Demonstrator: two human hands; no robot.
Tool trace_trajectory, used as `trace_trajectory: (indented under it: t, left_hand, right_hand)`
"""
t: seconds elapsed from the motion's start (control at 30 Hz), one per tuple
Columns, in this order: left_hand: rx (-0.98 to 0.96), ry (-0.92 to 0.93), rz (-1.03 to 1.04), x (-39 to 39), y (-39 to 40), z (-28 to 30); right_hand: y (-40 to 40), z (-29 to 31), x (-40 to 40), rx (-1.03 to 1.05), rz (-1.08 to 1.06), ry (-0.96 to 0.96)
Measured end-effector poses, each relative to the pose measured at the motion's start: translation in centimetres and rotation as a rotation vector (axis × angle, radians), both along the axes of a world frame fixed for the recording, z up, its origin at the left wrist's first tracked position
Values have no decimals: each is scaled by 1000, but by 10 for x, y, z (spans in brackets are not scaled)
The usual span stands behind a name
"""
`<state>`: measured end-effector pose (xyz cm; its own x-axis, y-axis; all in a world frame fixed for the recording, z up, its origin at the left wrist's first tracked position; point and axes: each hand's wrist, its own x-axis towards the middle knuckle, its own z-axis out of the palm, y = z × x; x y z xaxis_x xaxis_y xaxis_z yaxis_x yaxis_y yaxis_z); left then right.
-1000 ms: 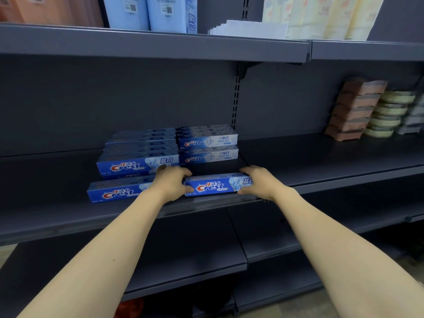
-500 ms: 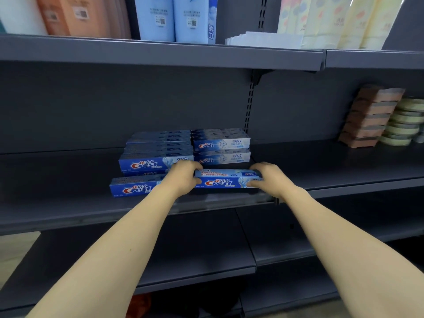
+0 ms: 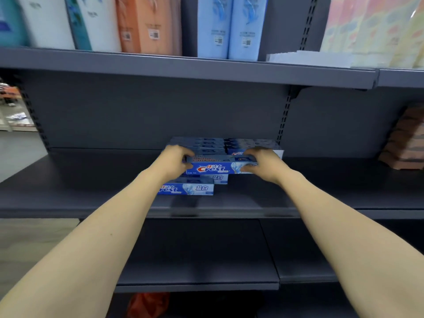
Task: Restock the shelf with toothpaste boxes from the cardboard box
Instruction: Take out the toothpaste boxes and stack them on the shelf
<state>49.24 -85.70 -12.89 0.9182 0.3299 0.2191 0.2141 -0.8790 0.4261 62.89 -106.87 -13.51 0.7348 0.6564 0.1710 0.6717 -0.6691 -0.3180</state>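
A blue Crest toothpaste box (image 3: 218, 167) is held lengthwise between both hands, raised above the dark grey shelf (image 3: 91, 191). My left hand (image 3: 175, 160) grips its left end and my right hand (image 3: 263, 162) grips its right end. Below and left of it, a single toothpaste box (image 3: 188, 189) lies at the front of the shelf, with another partly hidden behind it. Stacks of toothpaste boxes (image 3: 206, 143) stand behind my hands against the back panel. The cardboard box is out of view.
The upper shelf (image 3: 183, 67) carries tall bottles and refill packs (image 3: 218, 26), folded white items and pastel packages. Brown soap-like boxes (image 3: 406, 143) are stacked at the right of the middle shelf. Lower shelves (image 3: 195, 260) sit below; something orange (image 3: 149, 304) lies near the floor.
The toothpaste box has been lifted off the front of the shelf and carried up and back toward the stacks. The view has shifted left and closer to the shelf.
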Motion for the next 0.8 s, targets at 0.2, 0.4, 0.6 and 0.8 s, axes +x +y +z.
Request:
trace_trajectory:
  t: [0.2,0.4,0.6,0.8]
  left_hand:
    - [-6,45,88,-19,43,-4]
    - [-12,100,114,-25,66,-20]
    - [-6,137,115,-26,84,-28]
    - [-33,144,106,-31,90,-28]
  right_hand:
    - [50,-12,-17,-28,48,-7]
    - [82,-30,-22,-74,60,34]
    - [97,-38,-25,-29,88,92]
    - [99,-44,-29,-3,94,88]
